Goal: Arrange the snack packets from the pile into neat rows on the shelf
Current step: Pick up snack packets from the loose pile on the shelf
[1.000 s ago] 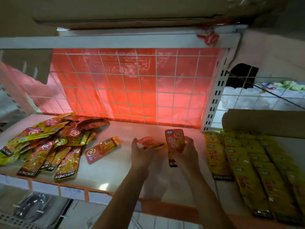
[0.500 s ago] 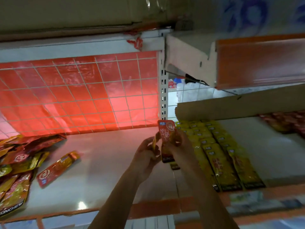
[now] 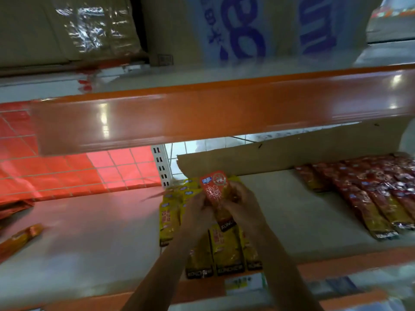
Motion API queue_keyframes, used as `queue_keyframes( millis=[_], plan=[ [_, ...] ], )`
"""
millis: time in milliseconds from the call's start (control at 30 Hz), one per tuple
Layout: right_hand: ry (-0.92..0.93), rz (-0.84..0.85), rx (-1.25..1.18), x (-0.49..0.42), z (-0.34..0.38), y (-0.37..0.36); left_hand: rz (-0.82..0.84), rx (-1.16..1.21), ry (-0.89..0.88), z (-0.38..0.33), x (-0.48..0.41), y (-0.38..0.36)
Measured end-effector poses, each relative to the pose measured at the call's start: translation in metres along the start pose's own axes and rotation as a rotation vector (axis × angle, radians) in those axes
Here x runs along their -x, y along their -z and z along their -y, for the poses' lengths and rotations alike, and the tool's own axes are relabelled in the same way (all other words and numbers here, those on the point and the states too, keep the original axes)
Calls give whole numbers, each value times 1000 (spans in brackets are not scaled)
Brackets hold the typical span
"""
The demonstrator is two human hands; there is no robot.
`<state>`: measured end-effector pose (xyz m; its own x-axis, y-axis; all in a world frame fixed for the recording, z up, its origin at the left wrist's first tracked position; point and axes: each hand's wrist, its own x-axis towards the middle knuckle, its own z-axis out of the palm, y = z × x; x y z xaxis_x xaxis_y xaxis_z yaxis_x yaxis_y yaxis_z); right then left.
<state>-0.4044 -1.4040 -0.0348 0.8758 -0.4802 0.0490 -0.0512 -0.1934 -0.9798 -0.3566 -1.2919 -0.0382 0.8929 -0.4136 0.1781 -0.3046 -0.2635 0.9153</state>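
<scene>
Both hands hold red snack packets (image 3: 215, 191) upright above a row of yellow packets (image 3: 225, 250) lying flat on the white shelf (image 3: 303, 216). My left hand (image 3: 197, 212) grips them from the left and my right hand (image 3: 241, 204) from the right. How many packets are in the bunch is unclear. A neat row of red packets (image 3: 368, 198) lies further right on the same shelf. The edge of the loose pile (image 3: 13, 205) shows at far left, with one stray packet (image 3: 21, 237) near it.
An orange-fronted upper shelf (image 3: 202, 115) hangs low over the work area, with cartons on top. A brown cardboard sheet (image 3: 280, 153) stands behind the rows. A red-backed wire grid (image 3: 89, 171) closes the left bay. A bare strip of shelf lies between the yellow and red rows.
The view has swung right, so the pile has slid to the left edge and the red row has appeared. Both hands have carried the red packets over the yellow row.
</scene>
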Motion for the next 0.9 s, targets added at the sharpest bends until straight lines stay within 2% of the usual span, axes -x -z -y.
queue_keyframes(
  millis=[233, 400, 767, 900],
  plan=[
    [-35, 70, 85, -9, -15, 33, -180, -332, -42, 6, 3, -22],
    [-34, 133, 173, -9, -19, 33, -290, -658, 82, 25, 0, -1],
    [-27, 158, 222, -9, -17, -22, -179, -1010, 228, 72, -31, 78],
    [-15, 129, 251, -14, -15, -38, -110, -972, 395, 94, -43, 102]
  ],
)
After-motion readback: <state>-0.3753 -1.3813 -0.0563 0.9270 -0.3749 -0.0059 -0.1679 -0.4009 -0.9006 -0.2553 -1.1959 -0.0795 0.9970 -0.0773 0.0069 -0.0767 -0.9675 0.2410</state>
